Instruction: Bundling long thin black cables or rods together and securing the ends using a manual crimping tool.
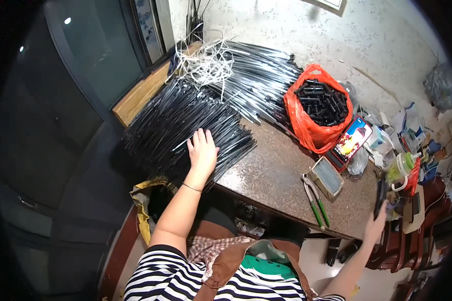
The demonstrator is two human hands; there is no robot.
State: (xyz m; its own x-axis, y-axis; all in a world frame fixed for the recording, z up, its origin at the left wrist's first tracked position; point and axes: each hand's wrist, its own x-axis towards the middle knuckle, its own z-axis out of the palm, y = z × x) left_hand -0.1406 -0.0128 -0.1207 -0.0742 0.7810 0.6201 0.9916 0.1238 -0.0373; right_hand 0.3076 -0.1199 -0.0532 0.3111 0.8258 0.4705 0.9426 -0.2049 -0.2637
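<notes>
My left hand (pixel 204 153) lies with outstretched fingers on a wide pile of thin black rods (pixel 173 128) at the left of the table. Nothing shows gripped in it. Beyond the table's right front corner, my right hand (pixel 375 228) is closed around a dark, elongated object (pixel 381 193), too blurred to name. Behind the black pile are more long, shiny rods (pixel 263 70), with a tangle of white cord (pixel 206 62) on top. An orange-red plastic bag (pixel 306 128) holds many short black tubes (pixel 322 100).
Green-handled pliers (pixel 314 200) lie on the brown speckled table (pixel 266 175) beside a small rectangular tray (pixel 327 178). A lit phone (pixel 353 140) leans near the bag. Clutter and a green-and-clear bottle (pixel 402 165) crowd the right. A wooden board (pixel 143 95) edges the left.
</notes>
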